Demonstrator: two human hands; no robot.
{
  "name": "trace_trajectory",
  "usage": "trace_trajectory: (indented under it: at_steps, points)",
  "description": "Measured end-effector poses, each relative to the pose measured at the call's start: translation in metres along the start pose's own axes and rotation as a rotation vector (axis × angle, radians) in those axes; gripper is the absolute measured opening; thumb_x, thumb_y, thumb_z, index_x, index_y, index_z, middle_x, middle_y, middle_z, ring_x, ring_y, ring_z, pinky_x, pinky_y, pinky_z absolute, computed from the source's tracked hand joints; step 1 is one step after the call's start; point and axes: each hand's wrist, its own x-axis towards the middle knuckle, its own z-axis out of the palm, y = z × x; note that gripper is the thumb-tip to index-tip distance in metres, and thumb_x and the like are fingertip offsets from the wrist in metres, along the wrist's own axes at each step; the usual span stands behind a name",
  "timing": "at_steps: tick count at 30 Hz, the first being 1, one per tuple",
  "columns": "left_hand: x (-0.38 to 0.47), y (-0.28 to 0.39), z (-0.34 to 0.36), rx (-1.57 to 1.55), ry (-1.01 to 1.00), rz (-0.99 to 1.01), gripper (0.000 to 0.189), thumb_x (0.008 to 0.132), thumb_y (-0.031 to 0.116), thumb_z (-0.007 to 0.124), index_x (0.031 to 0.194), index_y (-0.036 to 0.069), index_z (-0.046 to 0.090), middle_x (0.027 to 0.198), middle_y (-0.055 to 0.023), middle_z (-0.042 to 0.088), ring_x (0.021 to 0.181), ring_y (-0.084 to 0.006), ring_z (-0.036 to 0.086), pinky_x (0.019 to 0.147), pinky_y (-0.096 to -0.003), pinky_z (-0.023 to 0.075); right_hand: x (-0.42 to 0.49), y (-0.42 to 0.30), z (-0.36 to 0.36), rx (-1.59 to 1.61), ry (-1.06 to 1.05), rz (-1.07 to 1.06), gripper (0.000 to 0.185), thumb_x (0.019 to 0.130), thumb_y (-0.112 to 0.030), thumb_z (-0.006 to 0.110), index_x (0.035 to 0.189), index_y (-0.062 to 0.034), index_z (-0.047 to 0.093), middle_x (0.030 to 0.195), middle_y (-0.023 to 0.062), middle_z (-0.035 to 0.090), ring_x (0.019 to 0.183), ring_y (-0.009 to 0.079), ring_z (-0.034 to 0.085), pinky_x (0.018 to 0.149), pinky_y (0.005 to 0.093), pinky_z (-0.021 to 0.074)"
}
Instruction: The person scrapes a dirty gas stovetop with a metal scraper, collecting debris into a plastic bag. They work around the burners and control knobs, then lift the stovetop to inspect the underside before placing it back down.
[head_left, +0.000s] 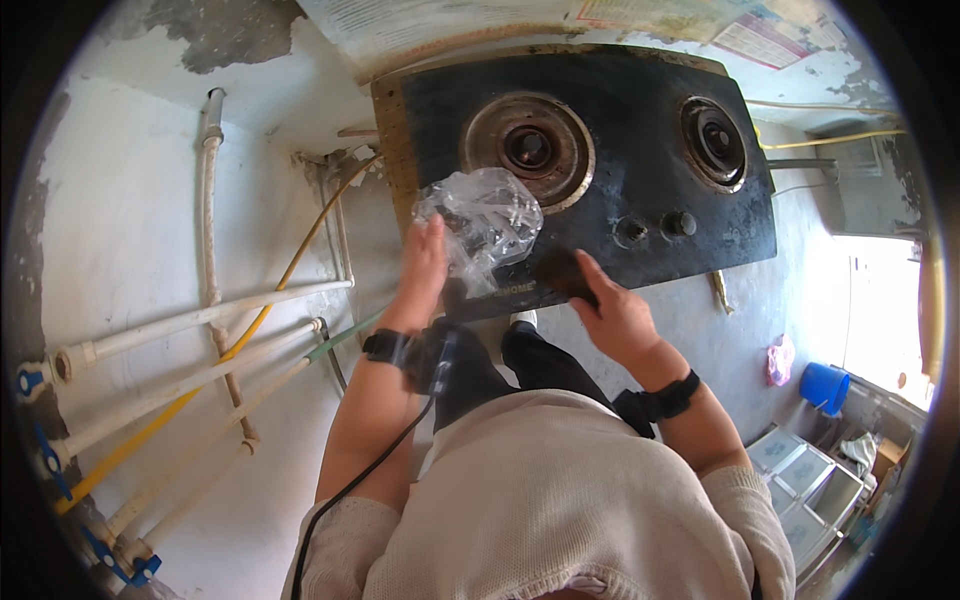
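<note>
A crumpled clear plastic bag (480, 217) hangs over the front left of a black two-burner gas cooktop (630, 90), covering the lower edge of the left burner (480, 142). My left hand (424, 266) grips the bag at its left side; some of its fingers are hidden. My right hand (619, 319) holds a dark brown, rounded object (564, 276) above the front edge of the cooktop. Motion blur keeps me from telling what that object is. To its right are two control knobs, the left knob (631, 229) and the right knob (679, 224).
The right burner (714, 142) sits farther off. Pale pipes (217, 304) with blue valve handles and a yellow hose (304, 247) run along the left wall. At right are a pink plastic bag (780, 360), a blue bucket (825, 388) and a panelled cabinet (806, 480).
</note>
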Motion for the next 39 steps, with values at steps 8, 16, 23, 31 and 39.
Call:
trace_trajectory:
  at_steps: [8, 16, 23, 31, 39]
  points:
    - [-0.026, 0.02, -0.025, -0.481, -0.005, -0.224, 0.02, 0.096, 0.033, 0.058, 0.092, 0.013, 0.056, 0.078, 0.0062, 0.049, 0.069, -0.0046, 0.045, 0.058, -0.0224, 0.0359, -0.063, 0.1, -0.013, 0.182, 0.244, 0.301, 0.061, 0.087, -0.024, 0.063, 0.142, -0.0115, 0.041, 0.11, 0.0194, 0.066, 0.102, 0.0377, 0.062, 0.086, 0.0399, 0.0487]
    - [-0.017, 0.01, -0.058, -1.04, 0.042, -0.423, 0.039, 0.096, 0.032, 0.043, 0.117, 0.002, 0.056, 0.115, -0.0124, 0.062, 0.105, -0.0309, 0.059, 0.09, -0.0475, 0.0479, -0.053, 0.09, -0.021, -0.142, -0.007, 0.259, 0.061, 0.088, -0.03, 0.061, 0.144, -0.0216, 0.039, 0.103, 0.014, 0.067, 0.095, 0.0343, 0.064, 0.08, 0.0412, 0.0503]
    - [-0.019, -0.023, -0.08, -1.143, 0.272, -0.499, 0.045, 0.094, 0.031, 0.039, 0.126, 0.002, 0.053, 0.127, -0.0193, 0.055, 0.116, -0.0417, 0.051, 0.095, -0.0641, 0.0412, -0.021, 0.063, -0.009, -0.34, -0.15, 0.165, 0.061, 0.089, -0.032, 0.06, 0.145, -0.0255, 0.035, 0.099, 0.0135, 0.064, 0.088, 0.0331, 0.064, 0.077, 0.0423, 0.0508]
    - [-0.021, -0.073, -0.073, -1.016, 0.301, -0.595, 0.028, 0.095, 0.022, 0.046, 0.114, 0.004, 0.054, 0.109, -0.0122, 0.057, 0.105, -0.0339, 0.058, 0.085, -0.0627, 0.0486, 0.004, 0.043, 0.003, -0.498, -0.329, 0.145, 0.058, 0.093, -0.03, 0.054, 0.146, -0.019, 0.033, 0.106, 0.0147, 0.062, 0.093, 0.0345, 0.063, 0.078, 0.0443, 0.0508]
    - [-0.004, -0.094, -0.039, -0.868, 0.276, -0.486, 0.039, 0.091, 0.019, 0.052, 0.129, 0.013, 0.047, 0.125, -0.0067, 0.052, 0.114, -0.0257, 0.054, 0.097, -0.0451, 0.046, 0.028, -0.001, 0.01, -0.568, -0.431, 0.205, 0.057, 0.095, -0.027, 0.05, 0.148, -0.0157, 0.03, 0.111, 0.0145, 0.061, 0.098, 0.0332, 0.063, 0.082, 0.0431, 0.0509]
